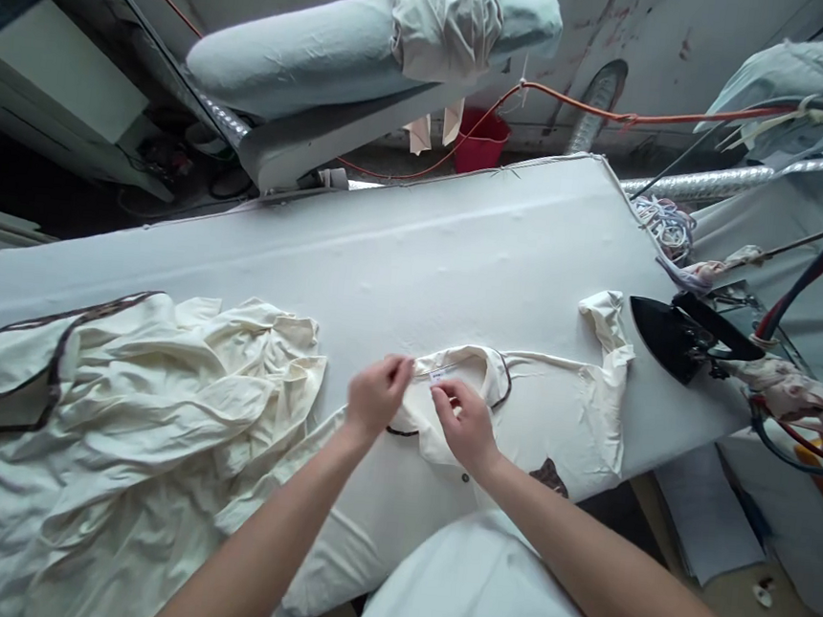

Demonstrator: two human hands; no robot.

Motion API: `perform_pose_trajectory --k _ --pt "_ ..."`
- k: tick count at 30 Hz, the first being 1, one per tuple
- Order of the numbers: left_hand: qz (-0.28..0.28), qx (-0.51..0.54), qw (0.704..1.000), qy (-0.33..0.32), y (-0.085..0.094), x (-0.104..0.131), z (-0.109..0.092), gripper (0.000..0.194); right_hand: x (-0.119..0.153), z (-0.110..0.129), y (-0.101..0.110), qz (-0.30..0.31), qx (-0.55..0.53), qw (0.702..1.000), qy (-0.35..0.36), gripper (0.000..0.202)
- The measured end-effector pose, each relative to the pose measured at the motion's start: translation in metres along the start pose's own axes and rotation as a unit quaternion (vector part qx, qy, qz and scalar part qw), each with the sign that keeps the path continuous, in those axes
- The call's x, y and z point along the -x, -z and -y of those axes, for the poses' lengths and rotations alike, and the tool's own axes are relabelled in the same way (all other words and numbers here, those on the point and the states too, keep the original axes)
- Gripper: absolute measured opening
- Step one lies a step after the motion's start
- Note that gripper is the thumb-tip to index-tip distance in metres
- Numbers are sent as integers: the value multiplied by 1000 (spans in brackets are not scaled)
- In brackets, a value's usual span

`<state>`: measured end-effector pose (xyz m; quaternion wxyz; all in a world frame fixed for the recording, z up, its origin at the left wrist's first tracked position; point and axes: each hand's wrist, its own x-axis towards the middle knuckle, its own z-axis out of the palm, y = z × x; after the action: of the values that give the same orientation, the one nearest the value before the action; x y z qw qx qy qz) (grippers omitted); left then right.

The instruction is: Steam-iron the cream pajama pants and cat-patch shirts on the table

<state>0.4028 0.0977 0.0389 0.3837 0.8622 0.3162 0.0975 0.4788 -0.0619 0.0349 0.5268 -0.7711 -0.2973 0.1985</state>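
A cream garment (554,407) with dark piping lies on the white padded board (446,244), its collar (479,361) facing up. My left hand (377,392) is closed in a pinch on the left side of that collar. Beside it, my right hand (465,426) pinches at the collar's inner edge, close to a small white label (437,375). A dark button shows below my right hand. The garment's sleeve stretches toward the right end of the board.
A black iron (683,337) rests on the board's right end, with hoses beyond it. More cream garments (157,421) are heaped at left. A padded sleeve arm (311,55) juts over the far edge. Behind the board stands a red bucket (482,142).
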Motion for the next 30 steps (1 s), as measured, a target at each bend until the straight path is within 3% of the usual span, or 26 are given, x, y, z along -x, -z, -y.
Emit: perform_pose_trajectory --k 2,4,6,9,11,12,15,17,19,21,24,27,30 --pt "152 93 981 78 -43 -26 -46 54 25 -18 22 -43 86 993 73 18" --pt "224 136 955 138 -80 -46 -75 57 40 -42 36 -41 187 975 115 16" --pt "209 136 956 154 -101 -60 -83 56 42 -61 50 -21 259 960 105 12" --pt "188 104 968 132 -105 -69 -78 56 21 -71 95 24 265 960 84 12" --pt "189 87 970 127 -100 -70 -76 56 -6 -72 155 -1 262 958 117 20" --pt "191 82 970 130 -98 -71 -76 57 -22 -75 194 -46 280 949 140 24" --pt "188 78 969 136 -98 -67 -79 57 -71 -94 318 -239 412 869 134 49" --pt "167 65 976 125 -102 -63 -80 59 -101 -106 382 -237 458 854 78 59" --pt "123 55 982 129 -106 -58 -80 56 -120 -107 420 -160 456 875 -24 45" --pt "73 75 979 176 -109 -56 -80 47 -124 -88 432 -33 417 897 -143 35" --pt "56 144 953 260 -110 -60 -81 34 -102 -37 407 156 323 911 -203 45" --pt "70 170 946 266 -108 -70 -83 29 -74 4 344 266 236 920 -167 42" --pt "68 149 955 245 -106 -78 -82 22 -68 14 268 304 203 917 -157 36"
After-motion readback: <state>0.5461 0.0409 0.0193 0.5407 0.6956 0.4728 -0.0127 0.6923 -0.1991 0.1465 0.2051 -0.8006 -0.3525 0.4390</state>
